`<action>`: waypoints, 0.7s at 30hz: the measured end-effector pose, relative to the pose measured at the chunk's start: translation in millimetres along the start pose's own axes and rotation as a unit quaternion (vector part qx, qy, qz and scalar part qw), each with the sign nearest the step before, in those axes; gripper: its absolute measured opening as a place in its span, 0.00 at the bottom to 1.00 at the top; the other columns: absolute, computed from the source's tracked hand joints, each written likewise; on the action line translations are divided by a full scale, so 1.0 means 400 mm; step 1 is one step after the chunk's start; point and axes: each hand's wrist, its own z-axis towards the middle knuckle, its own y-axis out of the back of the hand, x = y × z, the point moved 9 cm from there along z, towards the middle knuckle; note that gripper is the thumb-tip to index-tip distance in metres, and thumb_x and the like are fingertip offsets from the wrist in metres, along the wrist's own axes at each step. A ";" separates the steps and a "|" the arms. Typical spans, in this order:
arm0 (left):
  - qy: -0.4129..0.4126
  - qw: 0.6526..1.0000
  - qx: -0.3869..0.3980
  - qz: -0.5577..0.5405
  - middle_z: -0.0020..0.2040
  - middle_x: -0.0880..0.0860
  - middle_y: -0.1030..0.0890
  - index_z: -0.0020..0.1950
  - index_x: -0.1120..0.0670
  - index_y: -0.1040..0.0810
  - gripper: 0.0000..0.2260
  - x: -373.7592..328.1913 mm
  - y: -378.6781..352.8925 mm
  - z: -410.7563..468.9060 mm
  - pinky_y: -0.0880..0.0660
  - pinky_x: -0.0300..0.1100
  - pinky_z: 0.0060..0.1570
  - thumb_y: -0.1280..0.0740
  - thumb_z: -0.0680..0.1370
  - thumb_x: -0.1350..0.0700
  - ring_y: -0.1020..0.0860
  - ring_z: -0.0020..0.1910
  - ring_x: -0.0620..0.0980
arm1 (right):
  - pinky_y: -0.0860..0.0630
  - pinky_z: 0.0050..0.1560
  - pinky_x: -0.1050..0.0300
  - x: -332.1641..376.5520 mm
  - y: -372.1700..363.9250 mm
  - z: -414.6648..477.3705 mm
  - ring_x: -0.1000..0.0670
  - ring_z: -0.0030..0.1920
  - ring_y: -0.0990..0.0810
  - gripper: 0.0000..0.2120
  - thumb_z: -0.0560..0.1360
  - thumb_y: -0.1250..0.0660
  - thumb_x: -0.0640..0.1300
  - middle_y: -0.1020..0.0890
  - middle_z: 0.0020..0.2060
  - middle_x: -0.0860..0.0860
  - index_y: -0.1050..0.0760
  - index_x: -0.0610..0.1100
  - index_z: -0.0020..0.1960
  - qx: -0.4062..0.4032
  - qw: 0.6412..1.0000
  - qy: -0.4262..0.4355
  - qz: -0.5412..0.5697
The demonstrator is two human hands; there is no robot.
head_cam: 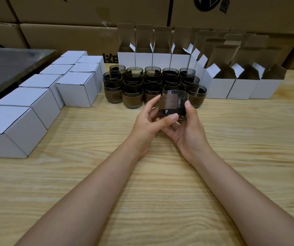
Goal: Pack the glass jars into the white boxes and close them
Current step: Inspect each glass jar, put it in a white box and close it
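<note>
Just above the bench (pixel 160 174), the left hand (pixel 148 121) and right hand (pixel 187 134) together grip one dark glass jar (pixel 178 102), likely checking its brown band (pixel 167 103) before boxing. Behind stand the other jars (pixel 133 86), closed boxes (pixel 77 87) left, open boxes (pixel 219 87) right with flaps up for loading. Black print on the far cartons (pixel 71 36) is cropped, unreadable.

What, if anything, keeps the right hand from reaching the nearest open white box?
Probably yes: only bare table lies between the right hand and the open white box, whose flaps stand up. That hand's grip is on a glass jar, shared with the left hand.
</note>
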 end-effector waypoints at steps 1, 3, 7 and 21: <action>-0.006 1.000 -0.009 0.001 0.62 0.59 0.21 0.72 0.56 0.33 0.35 -0.002 0.004 0.001 0.26 0.46 0.63 0.25 0.66 0.63 0.23 0.63 0.55 | 0.19 0.51 0.49 -0.001 0.000 0.000 0.45 0.50 0.18 0.15 0.82 0.44 0.51 0.16 0.48 0.44 0.23 0.44 0.56 -0.002 1.000 -0.002 -0.005; -0.024 0.999 -0.031 0.008 0.62 0.56 0.20 0.68 0.51 0.29 0.32 -0.007 0.014 0.003 0.25 0.45 0.62 0.25 0.65 0.62 0.21 0.61 0.50 | 0.19 0.53 0.48 -0.002 0.004 0.000 0.44 0.51 0.18 0.15 0.82 0.44 0.51 0.16 0.47 0.45 0.23 0.44 0.56 -0.012 1.000 -0.002 -0.018; -0.055 0.997 -0.056 0.021 0.60 0.50 0.20 0.62 0.45 0.27 0.31 -0.023 0.027 0.001 0.24 0.40 0.56 0.22 0.62 0.60 0.21 0.59 0.47 | 0.21 0.55 0.46 0.007 0.011 0.000 0.43 0.51 0.18 0.22 0.78 0.39 0.54 0.16 0.47 0.47 0.29 0.41 0.65 -0.032 0.998 0.019 -0.045; -0.075 0.994 -0.036 0.068 0.65 0.51 0.26 0.68 0.45 0.33 0.37 -0.040 0.004 -0.010 0.22 0.38 0.52 0.23 0.66 0.68 0.20 0.58 0.48 | 0.22 0.57 0.43 0.007 0.013 -0.002 0.40 0.51 0.19 0.19 0.78 0.35 0.43 0.21 0.58 0.36 0.32 0.37 0.65 -0.040 0.999 0.011 -0.029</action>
